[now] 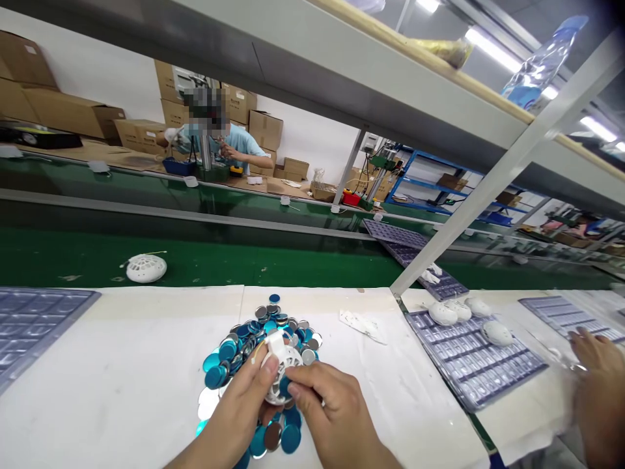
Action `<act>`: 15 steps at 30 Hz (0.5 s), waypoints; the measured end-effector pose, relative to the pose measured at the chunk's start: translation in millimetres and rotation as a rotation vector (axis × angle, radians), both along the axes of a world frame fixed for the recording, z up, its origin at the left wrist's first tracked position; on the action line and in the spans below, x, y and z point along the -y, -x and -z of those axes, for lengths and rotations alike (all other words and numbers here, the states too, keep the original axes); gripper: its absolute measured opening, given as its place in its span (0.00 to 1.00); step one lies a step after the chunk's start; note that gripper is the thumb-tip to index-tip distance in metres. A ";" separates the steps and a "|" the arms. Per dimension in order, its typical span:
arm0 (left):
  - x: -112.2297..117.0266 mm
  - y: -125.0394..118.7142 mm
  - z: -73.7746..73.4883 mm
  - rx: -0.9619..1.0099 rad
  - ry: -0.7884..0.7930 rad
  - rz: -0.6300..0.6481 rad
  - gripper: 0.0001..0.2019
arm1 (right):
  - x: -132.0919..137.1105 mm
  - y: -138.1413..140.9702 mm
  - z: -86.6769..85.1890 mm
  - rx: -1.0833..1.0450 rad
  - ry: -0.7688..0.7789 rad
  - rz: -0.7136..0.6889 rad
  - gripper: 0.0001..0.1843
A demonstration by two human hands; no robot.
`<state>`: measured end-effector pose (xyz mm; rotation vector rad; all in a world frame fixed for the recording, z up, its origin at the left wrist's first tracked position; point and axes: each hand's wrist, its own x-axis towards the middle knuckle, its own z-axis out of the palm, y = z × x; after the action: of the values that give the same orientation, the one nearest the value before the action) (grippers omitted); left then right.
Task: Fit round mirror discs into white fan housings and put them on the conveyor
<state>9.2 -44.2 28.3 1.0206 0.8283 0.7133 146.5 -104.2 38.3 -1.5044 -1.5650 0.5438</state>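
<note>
My left hand (238, 407) is wrapped round a white round plastic housing (291, 357) with slotted openings and a small block on its top edge. A thin yellowish wire runs beside that block. My right hand (339, 407) pinches a small blue disc (284, 387) against the face of the housing; whether the disc is seated there I cannot tell. Beneath and around both hands spreads a pile of blue and silver discs (229, 350), partly covered by my fingers and the housing.
A similar white housing (146, 268) lies on the green belt (219, 257). To the right, a plastic tray (481, 365) bears several white housings, beside another person's blurred hand (598, 365). A slanted post (469, 202) supports the shelf overhead. Another tray (39, 326) lies left.
</note>
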 end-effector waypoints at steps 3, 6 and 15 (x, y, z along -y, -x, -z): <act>-0.6 1.3 2.7 -0.011 0.026 0.024 0.22 | 0.3 -2.5 2.4 0.024 -0.019 -0.027 0.13; -0.4 2.6 1.9 -0.007 0.066 0.045 0.23 | 1.1 -3.1 2.2 0.013 -0.009 -0.025 0.12; 4.2 8.3 -7.3 0.116 0.043 0.188 0.29 | 4.0 -3.7 -4.8 -0.391 0.342 0.056 0.24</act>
<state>0.9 -48.4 35.6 0.9939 0.6357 0.5860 150.2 -108.2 43.1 -1.5674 -1.1624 1.0460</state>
